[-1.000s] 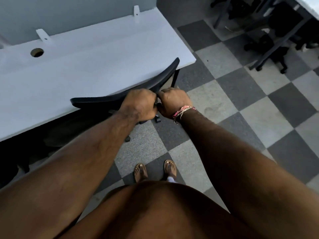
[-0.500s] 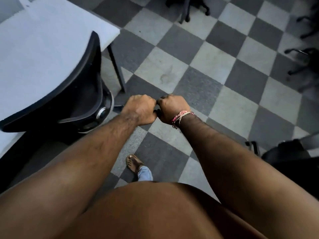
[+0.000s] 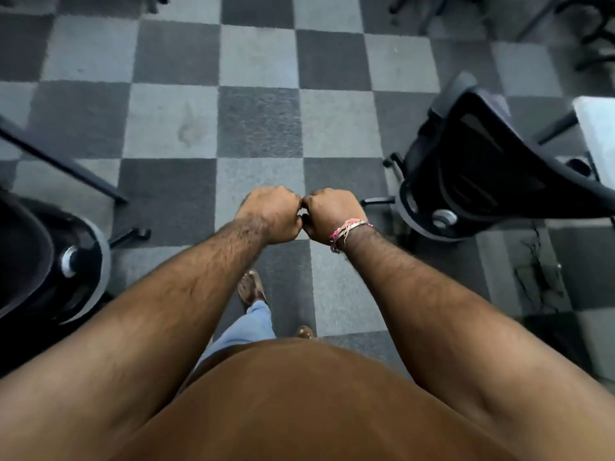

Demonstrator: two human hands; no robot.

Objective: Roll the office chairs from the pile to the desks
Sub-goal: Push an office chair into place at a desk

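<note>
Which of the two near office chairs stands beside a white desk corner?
The chair on the right: a white desk corner shows just behind its backrest. The chair on the left has only a dark desk leg near it.

Checkered carpet floor under office chairs

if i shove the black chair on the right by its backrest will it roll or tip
The black chair will probably roll: a caster leg shows at its base, though the carpet tiles may drag. A high push on the thin, curved backrest could rock it, so push low. It stands close beside the white desk and may bump it.
</note>
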